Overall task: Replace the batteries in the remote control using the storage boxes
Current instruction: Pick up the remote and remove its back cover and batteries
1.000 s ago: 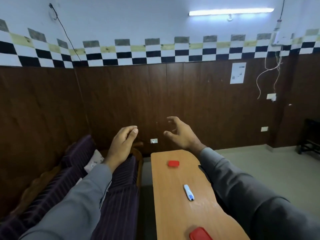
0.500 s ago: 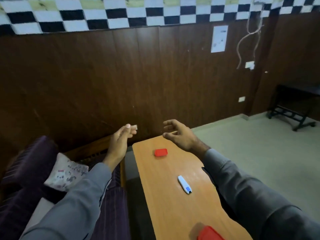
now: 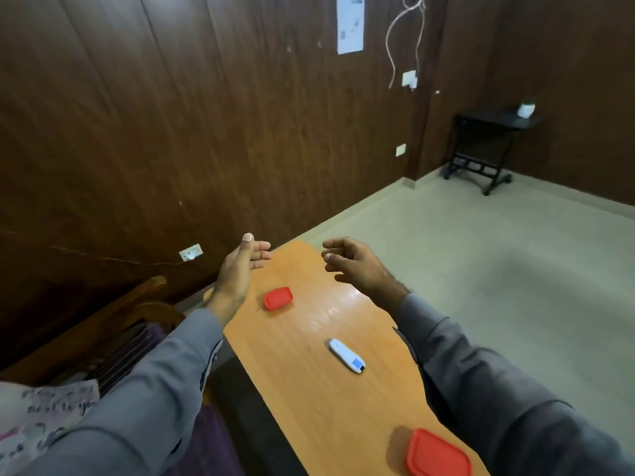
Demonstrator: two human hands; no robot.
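A white remote control (image 3: 346, 355) with a blue patch at its near end lies on the narrow orange wooden table (image 3: 319, 400). A small red storage box (image 3: 277, 298) sits farther along the table, and a larger red storage box (image 3: 438, 455) rests at the near end. My left hand (image 3: 240, 269) hovers above the table's far left edge, palm turned inward, fingers extended and empty. My right hand (image 3: 354, 262) floats over the far right side, fingers loosely curled and apart, holding nothing. Both hands are raised beyond the small red box.
A dark striped sofa with a wooden arm (image 3: 137, 314) and a printed cushion (image 3: 44, 413) stands left of the table. Brown wood panelling (image 3: 206, 132) rises behind. A black side table (image 3: 488, 146) stands in the far right corner on the grey floor (image 3: 498, 269).
The view has tilted down and swung right, so the table fills more of the frame. Both hands have dropped closer to the table's far end, the left one opening flatter.
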